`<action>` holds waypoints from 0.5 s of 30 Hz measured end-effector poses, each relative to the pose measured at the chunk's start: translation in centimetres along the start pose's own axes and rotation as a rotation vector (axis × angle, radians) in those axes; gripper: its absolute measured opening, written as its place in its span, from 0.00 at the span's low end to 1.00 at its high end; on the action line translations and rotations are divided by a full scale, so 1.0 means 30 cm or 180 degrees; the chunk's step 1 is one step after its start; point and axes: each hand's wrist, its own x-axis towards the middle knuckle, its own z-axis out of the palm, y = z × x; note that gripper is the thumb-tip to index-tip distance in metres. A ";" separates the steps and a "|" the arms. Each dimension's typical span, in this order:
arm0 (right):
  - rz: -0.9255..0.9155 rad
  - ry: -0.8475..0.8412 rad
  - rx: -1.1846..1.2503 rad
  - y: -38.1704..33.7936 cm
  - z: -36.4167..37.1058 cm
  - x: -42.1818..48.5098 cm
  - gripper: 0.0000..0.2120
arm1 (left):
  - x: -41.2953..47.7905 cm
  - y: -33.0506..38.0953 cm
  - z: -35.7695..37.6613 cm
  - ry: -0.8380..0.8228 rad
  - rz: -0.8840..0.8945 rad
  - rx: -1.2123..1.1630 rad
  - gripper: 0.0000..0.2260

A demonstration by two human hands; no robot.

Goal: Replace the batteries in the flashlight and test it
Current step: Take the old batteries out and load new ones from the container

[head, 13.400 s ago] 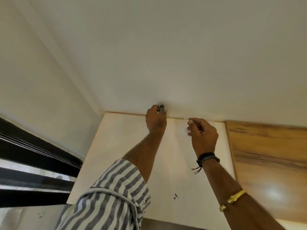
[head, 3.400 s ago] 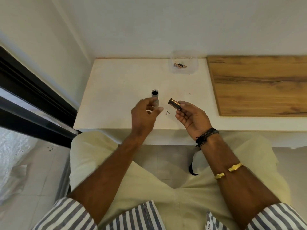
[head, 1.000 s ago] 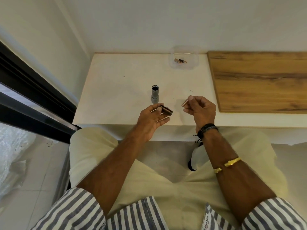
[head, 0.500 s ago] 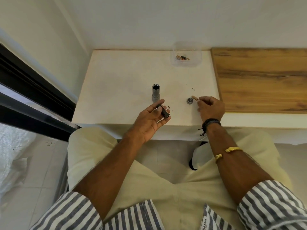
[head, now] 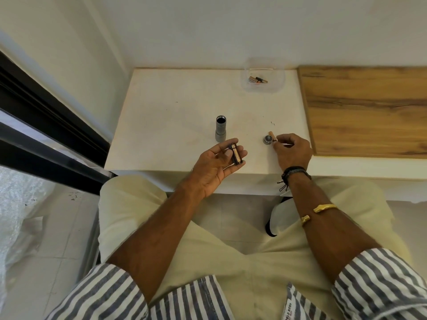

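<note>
right hand [head: 292,151] has moved out to the right of centre and come down low to the desk [head: 175,116]. a second ago it was up beside the left hand, pinching one loose battery. now its fingertips pinch that same copper-ended battery [head: 271,136] right next to the tail cap [head: 268,140], which sits on the desk; cannot tell whether the two touch. i read this as an old cell being parked beside the cap.

left hand [head: 216,166] barely moved: palm up, fingers loosely curled, thumb pressing the battery holder [head: 235,154] across the fingers. at least one copper-coloured cell shows in the holder; can't count them from here.

flashlight body [head: 220,131] stands on the desk just above the left hand, open end up, tube dark inside, nobody touching it. it has not moved in the last second.

clear tub [head: 276,85] in the upper right of the desk holds a few more batteries [head: 257,80], presumably the fresh ones; well apart from both hands.

what it means: we're mid-unload. one cell is out, the holder still needs emptying, then refill from the tub, holder back in the tube, cap on, test. roughly a third done by my estimate.

risk: a round cell set down beside the cap could roll, and old and new could get mixed if both end up loose on the desk.
</note>
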 end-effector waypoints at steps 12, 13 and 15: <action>0.0907 -0.1797 0.1278 -0.142 0.000 -0.199 0.03 | 0.008 -0.021 0.026 0.0807 0.0803 0.1560 0.13; 0.1011 -0.1878 0.1319 -0.145 0.002 -0.210 0.04 | 0.007 -0.022 0.027 0.0787 0.0846 0.1637 0.13; 0.1123 -0.1947 0.1415 -0.148 0.002 -0.217 0.06 | 0.006 -0.023 0.025 0.0758 0.0917 0.1782 0.13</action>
